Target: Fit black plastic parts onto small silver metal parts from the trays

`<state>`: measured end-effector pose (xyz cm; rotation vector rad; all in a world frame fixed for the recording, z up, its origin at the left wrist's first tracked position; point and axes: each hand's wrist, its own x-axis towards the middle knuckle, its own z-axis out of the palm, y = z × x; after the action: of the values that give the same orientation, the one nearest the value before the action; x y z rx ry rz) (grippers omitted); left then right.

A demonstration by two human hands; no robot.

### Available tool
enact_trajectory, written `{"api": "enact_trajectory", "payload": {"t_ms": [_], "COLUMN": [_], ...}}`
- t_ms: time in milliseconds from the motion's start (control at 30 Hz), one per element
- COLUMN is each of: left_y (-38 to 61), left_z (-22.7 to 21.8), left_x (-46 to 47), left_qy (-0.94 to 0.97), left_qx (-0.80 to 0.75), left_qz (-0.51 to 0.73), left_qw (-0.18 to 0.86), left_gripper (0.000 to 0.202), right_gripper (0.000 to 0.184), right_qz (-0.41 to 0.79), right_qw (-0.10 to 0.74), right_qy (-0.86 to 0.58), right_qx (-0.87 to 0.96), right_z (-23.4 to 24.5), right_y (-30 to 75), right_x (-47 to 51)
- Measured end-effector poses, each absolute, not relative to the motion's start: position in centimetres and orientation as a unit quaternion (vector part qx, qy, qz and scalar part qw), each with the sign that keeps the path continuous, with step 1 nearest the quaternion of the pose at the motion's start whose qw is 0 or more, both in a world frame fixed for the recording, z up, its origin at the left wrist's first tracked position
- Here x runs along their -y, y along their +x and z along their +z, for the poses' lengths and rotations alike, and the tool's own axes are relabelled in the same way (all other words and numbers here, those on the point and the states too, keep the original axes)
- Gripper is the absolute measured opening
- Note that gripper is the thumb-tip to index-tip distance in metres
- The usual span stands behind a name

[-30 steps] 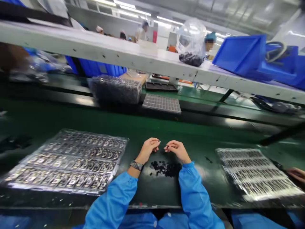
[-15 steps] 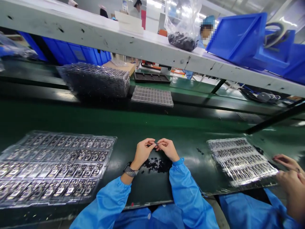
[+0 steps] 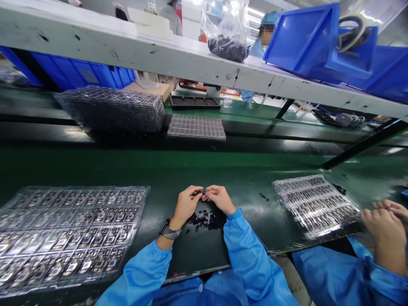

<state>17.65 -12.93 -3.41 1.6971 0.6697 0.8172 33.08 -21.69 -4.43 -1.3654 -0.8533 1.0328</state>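
Observation:
Over the green bench, my left hand (image 3: 187, 204) and my right hand (image 3: 219, 199) meet fingertip to fingertip. Both pinch a small dark part (image 3: 204, 191), mostly covered by the fingers and too small to name. Just below my hands lies a loose pile of small black pieces (image 3: 207, 221). To the left rests a large clear plastic tray (image 3: 140, 229) with rows of small circuit boards (image 3: 86, 265) in its pockets. My left wrist wears a dark watch (image 3: 168, 231).
A co-worker's hands (image 3: 384, 221) are at the right, beside another filled tray (image 3: 315, 204). Behind stand a tall stack of trays (image 3: 121, 110) and a single clear tray (image 3: 196, 127). A white shelf (image 3: 178, 55) crosses above, bearing blue bins (image 3: 302, 42) and a bag of black parts (image 3: 228, 44).
My hands keep pinching the small part together, with slight finger movement. The view has shifted a little. The co-worker's hands have come closer together.

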Motion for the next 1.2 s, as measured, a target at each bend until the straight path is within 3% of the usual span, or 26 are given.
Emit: {"api": "enact_trajectory", "payload": {"t_ms": [500,700,867,1033,1200], "left_y": [17.1,17.1,17.5,16.8,11.2], "left_z": [-3.1,-3.0,-3.0,-1.0,2.1], "left_x": [12.3,12.9,13.1,13.7,14.4], "left_qy": [0.768,0.756,0.696,0.62,0.589], "left_qx": [-0.252,-0.251,-0.264,-0.297,-0.368], "left_qz": [0.325,0.314,0.295,0.312,0.359], "left_qw": [0.491,0.517,0.599,0.656,0.624], "left_gripper": [0.018,0.017,0.024,0.031,0.036], "right_gripper": [0.037,0.037,0.041,0.048,0.043], "right_qz": [0.531,0.514,0.512,0.52,0.466], "right_qw": [0.586,0.589,0.604,0.599,0.585], "right_qy": [-0.512,-0.53,-0.534,-0.529,-0.582], "right_qx": [0.336,0.328,0.297,0.3,0.319], "right_z": [-3.5,-4.0,-4.0,-3.0,-2.4], "right_y": [33.6,33.5,33.1,33.4,34.1], "right_x": [22.4,22.1,21.8,22.2,23.0]}}
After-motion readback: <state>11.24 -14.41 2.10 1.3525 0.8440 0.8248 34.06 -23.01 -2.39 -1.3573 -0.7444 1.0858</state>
